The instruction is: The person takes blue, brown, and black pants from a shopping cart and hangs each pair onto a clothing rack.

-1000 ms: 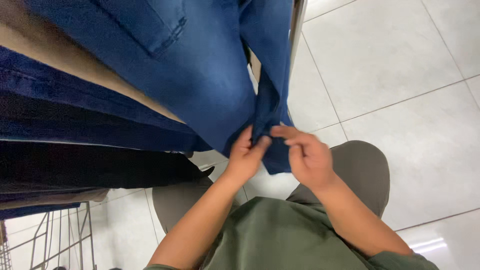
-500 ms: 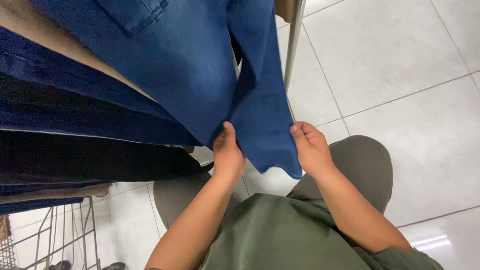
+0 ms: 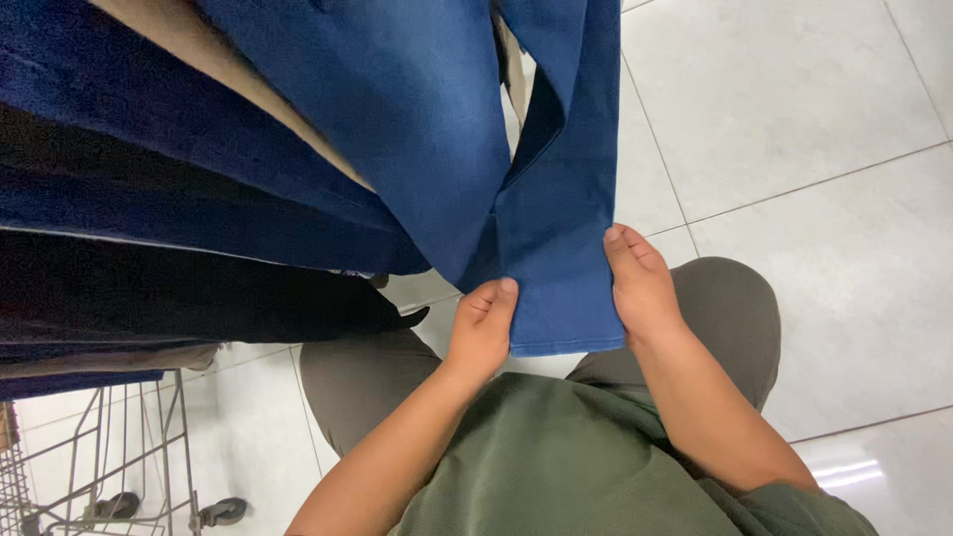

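My left hand (image 3: 483, 330) and right hand (image 3: 641, 285) pinch the two side edges of a blue jeans leg (image 3: 558, 268), near its hem, holding the cloth flat between them. The leg hangs down from a rack of folded dark trousers (image 3: 189, 228) above my knees, over the white tiled floor (image 3: 814, 119). A wire cart (image 3: 89, 467) stands at lower left.

Head view, steeply downward, close in

Both my hands up in front of me, palms facing.

My left hand (image 3: 482, 333) sits at nine o'clock of my right hand (image 3: 640, 288), fingers straight, forearms reaching up from five and seven o'clock.
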